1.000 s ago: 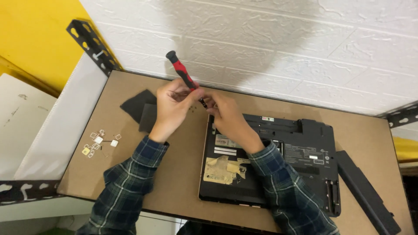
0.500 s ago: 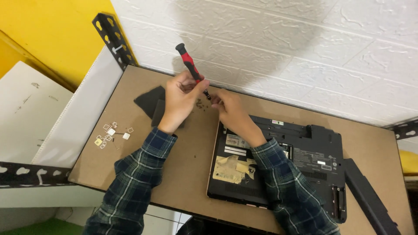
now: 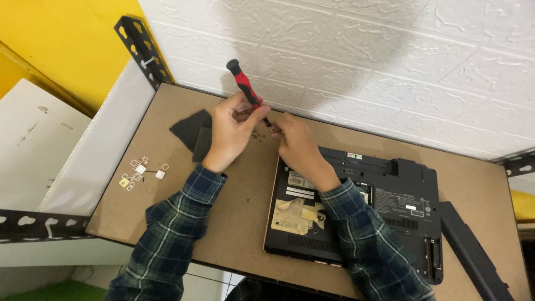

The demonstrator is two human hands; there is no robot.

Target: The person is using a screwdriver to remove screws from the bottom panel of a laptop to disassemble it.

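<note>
Both my hands have shifted slightly rightward along the board (image 3: 234,223). My left hand (image 3: 234,131) grips the red screwdriver (image 3: 245,89); my right hand (image 3: 295,142) pinches closed at its tip, contents hidden. Tiny screws (image 3: 257,135) beside them could scatter if I slip.

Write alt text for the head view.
The left hand holds a red-and-black screwdriver, its tip meeting the right hand above an upturned black laptop on a brown table. Small metal parts lie to the left.
</note>
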